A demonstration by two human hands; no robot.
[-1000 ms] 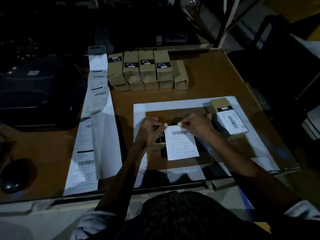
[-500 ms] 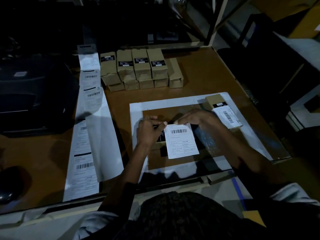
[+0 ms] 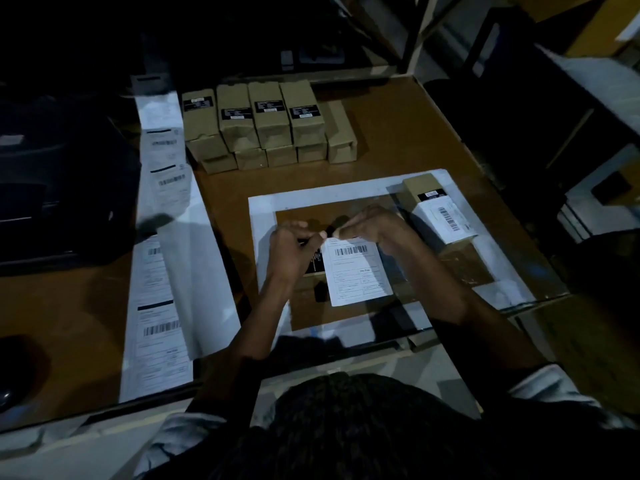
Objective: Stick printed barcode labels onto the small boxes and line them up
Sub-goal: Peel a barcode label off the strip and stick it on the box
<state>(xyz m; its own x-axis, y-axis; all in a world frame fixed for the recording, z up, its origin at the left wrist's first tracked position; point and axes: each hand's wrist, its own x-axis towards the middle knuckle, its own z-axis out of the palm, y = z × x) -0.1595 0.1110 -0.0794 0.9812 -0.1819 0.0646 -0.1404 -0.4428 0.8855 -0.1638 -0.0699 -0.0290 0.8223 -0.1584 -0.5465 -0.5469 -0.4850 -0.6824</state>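
Note:
A white barcode label (image 3: 356,271) hangs over a small brown box (image 3: 313,271) that lies mostly hidden beneath it in the middle of the table. My left hand (image 3: 294,249) pinches the label's top left corner. My right hand (image 3: 372,226) pinches its top edge a little to the right. One labelled box (image 3: 438,209) lies at the right, on the white frame (image 3: 263,216). Several brown boxes (image 3: 266,123) with black stickers stand stacked in rows at the back.
A long strip of printed labels (image 3: 157,271) runs down the table's left side from a dark printer (image 3: 59,188). A black mouse (image 3: 10,375) lies at the far left. The table's edge falls away at the right, beside dark shelving.
Both hands have lifted the label's top edge slightly and drawn closer together. The camera view shifted a little; the boxes have not moved.

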